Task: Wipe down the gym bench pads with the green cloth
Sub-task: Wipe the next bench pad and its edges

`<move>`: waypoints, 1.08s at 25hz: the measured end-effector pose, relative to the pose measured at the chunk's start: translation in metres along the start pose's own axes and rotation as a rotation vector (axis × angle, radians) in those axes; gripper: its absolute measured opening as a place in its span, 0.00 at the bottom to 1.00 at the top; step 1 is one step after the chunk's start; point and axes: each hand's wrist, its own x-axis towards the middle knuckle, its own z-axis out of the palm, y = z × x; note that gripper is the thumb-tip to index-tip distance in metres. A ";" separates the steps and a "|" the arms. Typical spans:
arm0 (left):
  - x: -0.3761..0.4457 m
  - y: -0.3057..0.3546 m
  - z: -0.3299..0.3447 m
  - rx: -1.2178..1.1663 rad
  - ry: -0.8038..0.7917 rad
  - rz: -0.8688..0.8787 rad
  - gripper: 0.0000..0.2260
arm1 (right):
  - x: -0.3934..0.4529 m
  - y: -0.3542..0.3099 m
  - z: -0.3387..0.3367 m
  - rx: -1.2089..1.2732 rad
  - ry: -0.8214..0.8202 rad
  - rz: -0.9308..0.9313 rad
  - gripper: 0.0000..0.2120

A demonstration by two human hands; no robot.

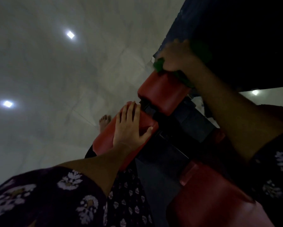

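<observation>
The green cloth (160, 65) sits bunched under the right hand (178, 57), far right in the scene, at the top of a red pad (162, 94) and against a dark blue frame (175, 31). That hand is blurred, so I cannot tell how its fingers lie. The left hand (131, 126) rests flat with fingers straight and slightly spread on a nearer red pad (104, 140). A third red pad (211, 202) lies near right. A bare foot (104, 122) stands on the pale tiled floor (47, 71).
</observation>
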 end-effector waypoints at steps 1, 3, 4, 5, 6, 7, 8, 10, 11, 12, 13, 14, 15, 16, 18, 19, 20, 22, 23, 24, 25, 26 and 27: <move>0.000 0.000 0.000 0.000 0.007 0.002 0.37 | -0.003 -0.020 -0.002 -0.026 -0.014 -0.129 0.19; -0.001 0.000 -0.001 -0.004 0.016 0.004 0.37 | -0.007 -0.044 -0.001 -0.015 -0.053 -0.310 0.20; -0.001 0.001 -0.001 -0.010 0.017 0.005 0.37 | 0.004 -0.042 0.003 -0.016 -0.075 -0.346 0.19; -0.001 0.001 -0.001 -0.016 0.017 0.006 0.37 | 0.016 -0.034 0.003 -0.042 -0.108 -0.322 0.17; 0.000 0.000 0.000 -0.018 0.020 0.007 0.37 | 0.026 -0.027 0.000 -0.066 -0.123 -0.258 0.14; 0.000 0.000 0.000 -0.015 0.025 0.007 0.37 | 0.035 -0.019 -0.003 -0.088 -0.101 -0.184 0.14; 0.000 0.001 0.000 -0.012 0.030 0.008 0.37 | 0.044 -0.010 -0.002 -0.074 -0.066 -0.106 0.16; 0.001 0.001 0.001 -0.008 0.035 0.009 0.37 | 0.038 -0.014 -0.001 -0.037 -0.102 -0.111 0.15; 0.001 0.001 0.001 -0.007 0.036 0.010 0.37 | 0.027 -0.024 0.001 -0.038 -0.127 -0.155 0.15; 0.000 0.001 0.000 -0.010 0.038 0.010 0.36 | 0.013 -0.034 0.005 -0.024 -0.107 -0.192 0.15; 0.000 0.001 0.000 -0.014 0.041 0.009 0.36 | -0.008 -0.044 0.006 -0.010 -0.039 -0.243 0.17; 0.000 0.001 0.000 -0.019 0.038 0.007 0.36 | -0.027 -0.049 0.013 0.011 0.037 -0.300 0.19; 0.000 0.001 0.000 -0.023 0.028 0.004 0.37 | -0.048 -0.049 0.024 0.048 0.089 -0.323 0.22; -0.001 0.001 0.000 -0.026 0.019 0.002 0.37 | -0.065 -0.042 0.039 0.091 0.146 -0.325 0.25; -0.002 0.001 0.000 -0.033 0.017 -0.003 0.37 | -0.094 -0.017 0.071 0.235 0.304 -0.284 0.30; -0.002 0.001 -0.001 -0.039 0.022 -0.008 0.37 | -0.107 -0.008 0.087 0.328 0.382 -0.224 0.33; -0.003 0.001 -0.001 -0.043 0.027 -0.010 0.37 | -0.116 -0.004 0.100 0.391 0.425 -0.146 0.35; -0.003 0.001 -0.001 -0.043 0.026 -0.007 0.37 | -0.120 -0.018 0.109 0.440 0.455 -0.040 0.35; -0.003 0.000 -0.001 -0.039 0.020 -0.003 0.37 | -0.114 -0.029 0.102 0.434 0.457 -0.028 0.33; -0.002 0.000 0.000 -0.034 0.012 -0.004 0.37 | -0.105 -0.041 0.089 0.407 0.431 -0.029 0.30; -0.003 0.000 0.001 -0.032 0.003 -0.006 0.37 | -0.092 -0.052 0.073 0.362 0.364 -0.037 0.27; -0.003 0.000 0.001 -0.032 -0.004 -0.006 0.37 | -0.078 -0.061 0.059 0.323 0.306 -0.060 0.25; -0.003 0.000 0.001 -0.033 -0.005 -0.002 0.37 | -0.066 -0.069 0.048 0.290 0.288 -0.079 0.22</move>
